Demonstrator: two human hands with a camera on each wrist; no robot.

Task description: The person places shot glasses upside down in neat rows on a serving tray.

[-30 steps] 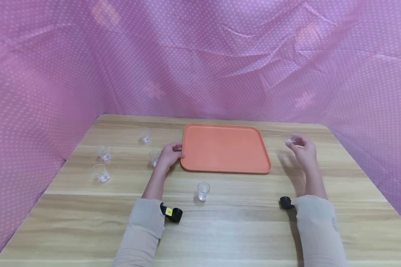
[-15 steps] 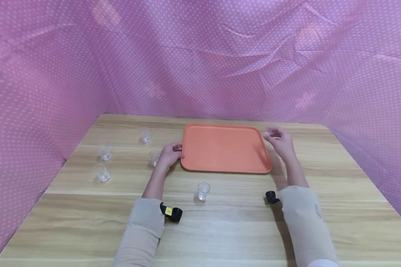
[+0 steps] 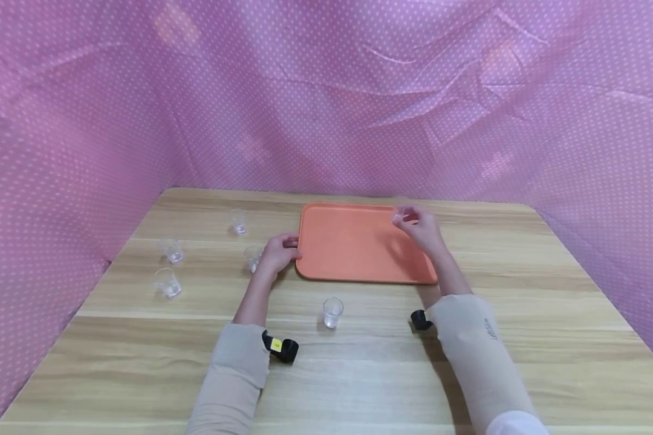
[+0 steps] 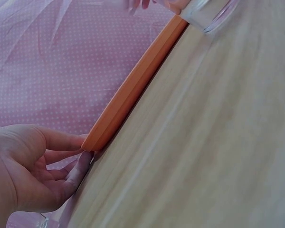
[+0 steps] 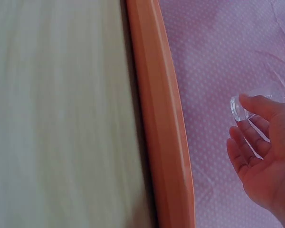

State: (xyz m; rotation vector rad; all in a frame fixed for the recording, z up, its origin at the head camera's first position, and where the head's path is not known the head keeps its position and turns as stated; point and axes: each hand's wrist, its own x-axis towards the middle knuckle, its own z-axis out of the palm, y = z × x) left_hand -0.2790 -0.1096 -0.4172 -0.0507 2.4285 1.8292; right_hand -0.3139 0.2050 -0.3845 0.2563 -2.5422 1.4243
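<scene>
An orange tray point(image 3: 348, 251) lies on the wooden table. My left hand point(image 3: 276, 252) is at its left edge; in the left wrist view, thumb and fingers pinch the tray's rim point(image 4: 118, 111). Over the tray's right part, my right hand point(image 3: 421, 231) holds a small clear glass point(image 5: 237, 108) between thumb and fingertips, raised above the surface. One glass point(image 3: 253, 258) stands right behind the left hand, partly hidden by it. Another glass point(image 3: 332, 313) stands upright in front of the tray.
Toward the left of the table point(image 3: 141, 362) stand more clear glasses: one at the back point(image 3: 239, 222), another further left point(image 3: 173, 251) and one nearer the front point(image 3: 168, 283). A pink dotted cloth point(image 3: 326, 109) hangs around the table's back and sides.
My right hand has carried the glass leftward, from the table right of the tray to above the tray. The left hand stays at the tray's edge.
</scene>
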